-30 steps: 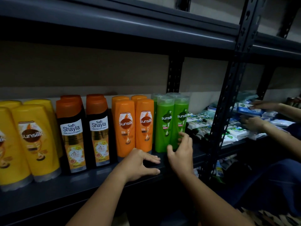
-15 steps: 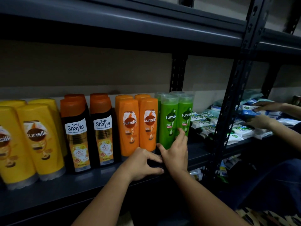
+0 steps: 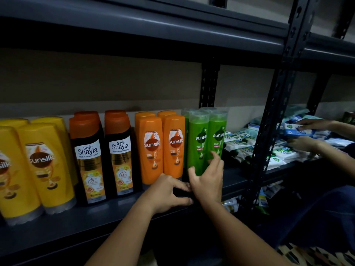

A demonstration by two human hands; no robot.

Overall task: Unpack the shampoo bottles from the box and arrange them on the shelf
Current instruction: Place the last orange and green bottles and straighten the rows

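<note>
Shampoo bottles stand in rows on the dark shelf (image 3: 99,217): yellow Sunsilk bottles (image 3: 46,166) at the left, then black Safi Shayla bottles (image 3: 90,158), orange Sunsilk bottles (image 3: 151,148) and green Sunsilk bottles (image 3: 198,141). My right hand (image 3: 208,181) is spread against the lower front of the two front green bottles, thumb by the left one and fingers on the right one. My left hand (image 3: 167,192) rests on the shelf's front edge just below the orange bottles, holding nothing. The two hands almost touch. No box is in view.
A black perforated upright (image 3: 269,131) stands right of the green bottles. Behind and beyond it lie white and blue packets (image 3: 240,144). Another person's two hands (image 3: 305,143) handle packets at the far right. Another shelf board (image 3: 153,29) runs overhead.
My right hand slid left along the green bottles' base until it came next to my left hand, and its fingers are now spread wider. My left hand stayed on the shelf edge.
</note>
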